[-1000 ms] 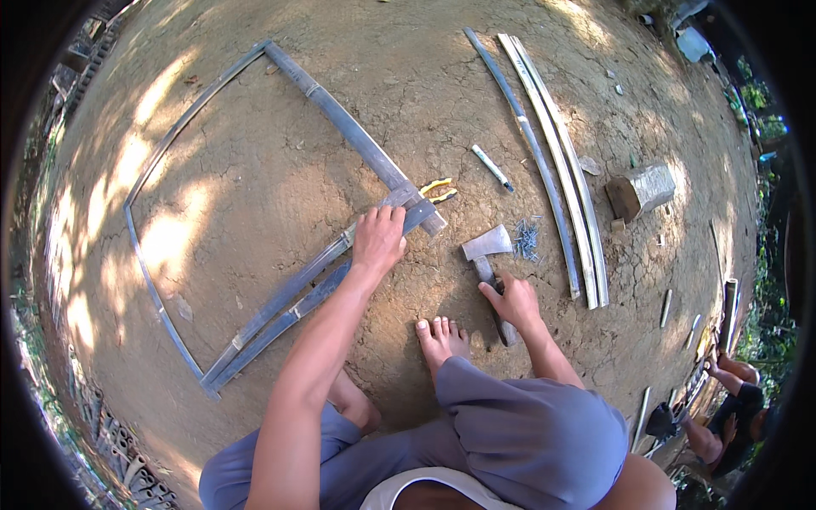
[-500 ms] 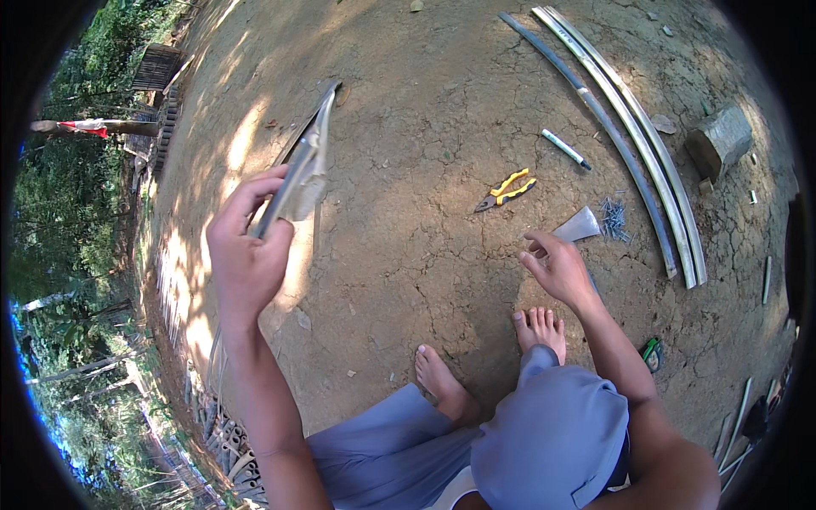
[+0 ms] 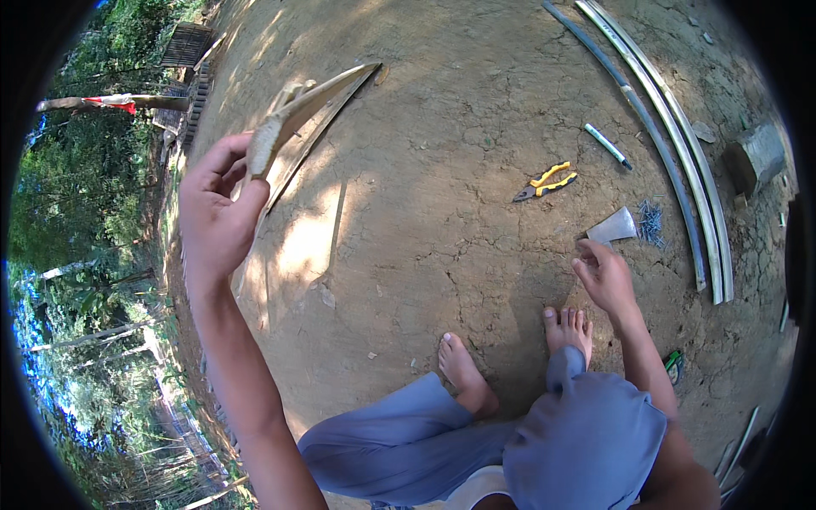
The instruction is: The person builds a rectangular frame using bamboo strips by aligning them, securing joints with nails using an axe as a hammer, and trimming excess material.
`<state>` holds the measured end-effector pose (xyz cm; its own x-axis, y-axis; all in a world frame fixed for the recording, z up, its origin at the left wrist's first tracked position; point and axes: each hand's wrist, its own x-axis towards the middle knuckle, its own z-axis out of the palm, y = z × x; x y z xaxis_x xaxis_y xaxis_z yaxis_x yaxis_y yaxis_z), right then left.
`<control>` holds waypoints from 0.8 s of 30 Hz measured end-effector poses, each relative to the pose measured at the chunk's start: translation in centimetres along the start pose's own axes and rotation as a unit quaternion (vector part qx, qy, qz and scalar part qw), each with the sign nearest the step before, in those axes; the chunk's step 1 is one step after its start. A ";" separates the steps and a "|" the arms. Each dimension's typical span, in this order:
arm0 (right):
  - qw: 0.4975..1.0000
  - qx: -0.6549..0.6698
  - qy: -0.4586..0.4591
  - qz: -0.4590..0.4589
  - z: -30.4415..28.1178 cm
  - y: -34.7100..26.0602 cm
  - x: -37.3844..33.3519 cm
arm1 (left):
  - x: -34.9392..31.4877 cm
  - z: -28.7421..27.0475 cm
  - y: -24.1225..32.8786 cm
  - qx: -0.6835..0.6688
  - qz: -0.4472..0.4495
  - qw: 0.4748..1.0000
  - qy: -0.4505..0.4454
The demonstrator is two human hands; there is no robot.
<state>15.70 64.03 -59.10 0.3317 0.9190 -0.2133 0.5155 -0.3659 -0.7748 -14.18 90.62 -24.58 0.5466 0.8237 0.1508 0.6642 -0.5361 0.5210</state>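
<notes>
Raised at the left, my left hand (image 3: 223, 200) grips the near end of a split bamboo piece (image 3: 289, 119), thumb on one side and fingers on the other. It has a pale, rough cut end and narrows to a point away from me. A small dark spot, perhaps a nail, shows on its face. My right hand (image 3: 608, 276) hovers above my right foot with fingers loosely curled and apart, holding nothing I can see. Just beyond it lies a grey metal axe-like blade (image 3: 614, 225), beside a heap of nails (image 3: 651, 223). Any handle is hidden.
Pliers with yellow-black grips (image 3: 546, 181) and a white marker (image 3: 608, 146) lie on the cracked dirt. Long curved bamboo strips (image 3: 680, 161) run along the right, near a stone-like block (image 3: 755, 159). A green-and-black object (image 3: 673, 365) lies by my right forearm.
My left hand has turned the bamboo piece, so its pale cut end and broad face now show. My view has shifted left, so ground things appear further right. The right hand remains above the foot.
</notes>
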 end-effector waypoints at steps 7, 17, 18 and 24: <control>0.969 -0.232 -0.004 0.085 -0.7 2.8 -3.3 | -7.3 13.0 -0.9 0.034 0.038 0.996 -0.070; 0.938 -0.308 -0.105 0.121 -4.1 5.2 -5.9 | -15.2 35.2 -7.5 0.152 0.051 0.978 -0.135; 0.938 -0.316 -0.095 0.109 -4.8 4.8 -5.4 | -15.6 36.2 -7.6 0.162 0.042 0.977 -0.135; 0.920 -0.335 0.040 -0.200 -1.9 1.6 7.9 | -16.2 39.5 -8.2 0.180 0.028 0.976 -0.117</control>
<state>20.66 70.41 -60.90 0.0529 0.9959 0.0740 0.9713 -0.0341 -0.2354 -8.30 74.36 -64.50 0.6616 0.7484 -0.0476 0.7423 -0.6446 0.1829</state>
